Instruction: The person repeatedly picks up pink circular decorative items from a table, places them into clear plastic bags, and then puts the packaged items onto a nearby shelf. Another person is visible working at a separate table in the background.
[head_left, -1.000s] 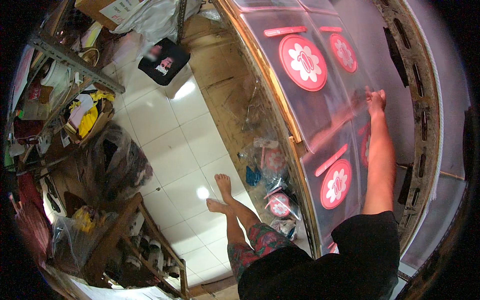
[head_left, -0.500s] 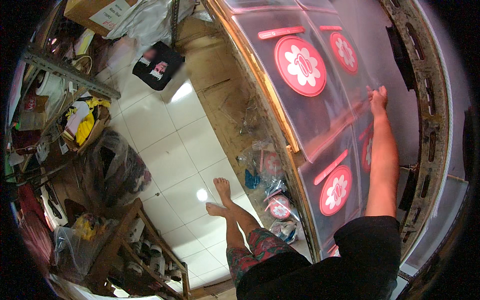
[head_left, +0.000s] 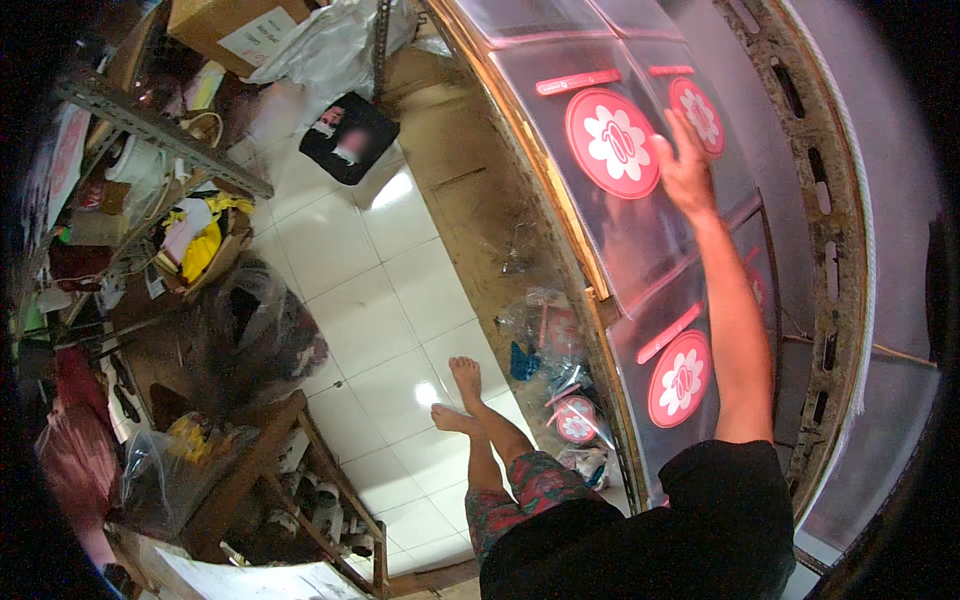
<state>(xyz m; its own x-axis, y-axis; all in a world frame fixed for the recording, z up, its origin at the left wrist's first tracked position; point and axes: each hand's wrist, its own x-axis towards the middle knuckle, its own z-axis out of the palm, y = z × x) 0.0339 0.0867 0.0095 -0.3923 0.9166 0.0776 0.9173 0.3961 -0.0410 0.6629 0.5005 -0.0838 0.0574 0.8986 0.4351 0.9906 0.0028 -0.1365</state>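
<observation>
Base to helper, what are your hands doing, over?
Right hand open, over the clear plastic sheets. Left hand out of view. Right hand partly blocks one red flower circle.

On the bench (head_left: 566, 205), we count three red discs (head_left: 612, 143) in plain view, a fourth partly hidden by the forearm (head_left: 740, 340), and three red bars (head_left: 578, 82); elsewhere, we tally one right hand (head_left: 688, 175), two bare feet (head_left: 465, 380), two cardboard boxes (head_left: 225, 30) and one black cloth (head_left: 365, 165).
</observation>
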